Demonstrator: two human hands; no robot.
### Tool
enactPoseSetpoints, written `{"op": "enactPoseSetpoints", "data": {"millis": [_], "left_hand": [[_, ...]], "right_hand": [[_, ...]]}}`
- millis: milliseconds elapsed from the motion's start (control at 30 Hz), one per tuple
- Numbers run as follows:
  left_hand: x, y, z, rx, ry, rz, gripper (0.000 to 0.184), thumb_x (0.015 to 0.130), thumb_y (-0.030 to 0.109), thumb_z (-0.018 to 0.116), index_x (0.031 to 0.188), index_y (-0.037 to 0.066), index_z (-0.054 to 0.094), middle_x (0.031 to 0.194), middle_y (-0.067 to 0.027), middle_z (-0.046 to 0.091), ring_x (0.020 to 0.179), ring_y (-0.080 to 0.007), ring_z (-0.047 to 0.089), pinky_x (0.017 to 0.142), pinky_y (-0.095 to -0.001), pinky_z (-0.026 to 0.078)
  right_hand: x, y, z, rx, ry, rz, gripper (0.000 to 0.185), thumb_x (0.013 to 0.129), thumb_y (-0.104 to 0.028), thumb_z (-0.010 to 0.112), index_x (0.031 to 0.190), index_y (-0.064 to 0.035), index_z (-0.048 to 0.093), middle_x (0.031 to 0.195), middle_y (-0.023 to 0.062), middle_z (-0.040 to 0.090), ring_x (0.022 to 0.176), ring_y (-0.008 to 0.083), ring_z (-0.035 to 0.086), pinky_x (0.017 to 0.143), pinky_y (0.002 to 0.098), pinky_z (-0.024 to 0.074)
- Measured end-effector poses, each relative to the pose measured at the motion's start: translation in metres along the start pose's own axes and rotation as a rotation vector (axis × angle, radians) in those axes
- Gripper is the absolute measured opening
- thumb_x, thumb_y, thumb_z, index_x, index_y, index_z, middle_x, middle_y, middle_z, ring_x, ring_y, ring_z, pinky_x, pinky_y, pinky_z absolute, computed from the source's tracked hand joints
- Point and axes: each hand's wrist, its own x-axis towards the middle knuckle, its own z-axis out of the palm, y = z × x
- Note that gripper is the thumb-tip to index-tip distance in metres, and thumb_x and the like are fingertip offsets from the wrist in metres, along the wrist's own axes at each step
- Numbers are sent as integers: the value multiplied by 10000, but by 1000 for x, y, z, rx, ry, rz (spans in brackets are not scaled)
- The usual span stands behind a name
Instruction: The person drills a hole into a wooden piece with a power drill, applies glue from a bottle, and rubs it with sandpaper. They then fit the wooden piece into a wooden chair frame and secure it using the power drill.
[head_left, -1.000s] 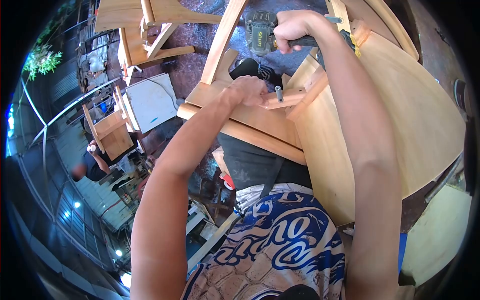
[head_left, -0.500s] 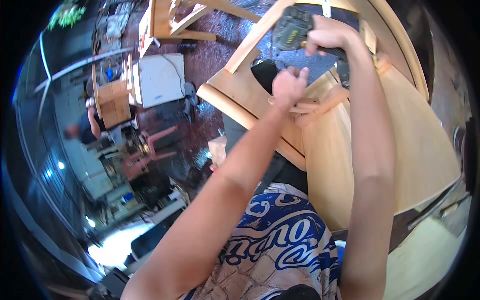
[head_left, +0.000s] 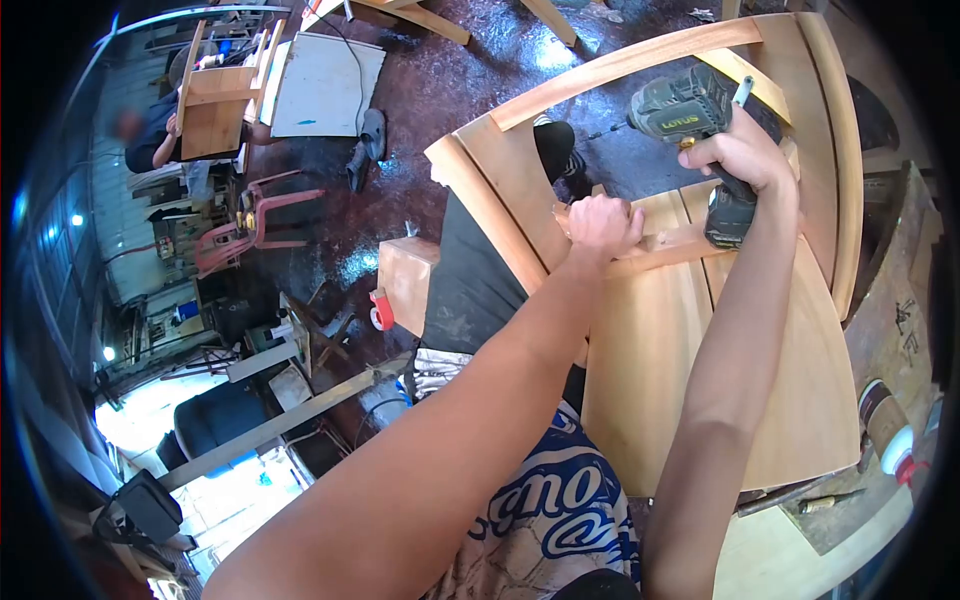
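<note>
My right hand (head_left: 750,155) is closed around the grip of a dark cordless drill (head_left: 675,108) marked LOTUS. Its long bit points left, over the opening in a pale wooden chair frame (head_left: 630,75). A battery sits at the foot of the drill, close above the wood. My left hand (head_left: 605,225) is closed on the end of a wooden rail (head_left: 665,243) that crosses the frame; its fingertips are partly hidden. Below the rail lies a broad, smooth wooden panel (head_left: 640,380), partly covered by my right forearm.
At right, a worn workbench (head_left: 890,290) carries a bottle (head_left: 885,425) with a red-and-white top. A cardboard box (head_left: 405,280) and a red tape roll (head_left: 381,310) are by my leg. Further left are a pink plastic chair (head_left: 265,215), grey shoes (head_left: 368,145) and another person (head_left: 150,145) holding wood.
My view has turned, so the frame shows more fully. The drill has swung from the frame's upper edge to above the crossing rail, bit pointing left. My left hand's raised fingers have closed onto the rail.
</note>
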Motion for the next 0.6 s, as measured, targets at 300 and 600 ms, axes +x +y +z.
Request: {"op": "enactPoseSetpoints", "data": {"millis": [300, 600], "left_hand": [[-1, 4, 7, -15, 71, -26, 372, 866, 476, 604, 738, 184, 794, 633, -136, 681, 631, -329, 692, 630, -459, 535], [0, 6, 7, 20, 117, -20, 416, 873, 504, 592, 698, 177, 780, 612, -127, 678, 608, -318, 691, 615, -445, 533]], "right_hand": [[4, 1, 0, -72, -28, -22, 229, 650, -3, 735, 867, -3, 661, 732, 49, 667, 532, 115, 537, 520, 290, 435], [7, 2, 4, -150, -31, 19, 237, 620, -52, 766, 833, -7, 673, 682, 34, 648, 542, 112, 551, 520, 283, 444]]}}
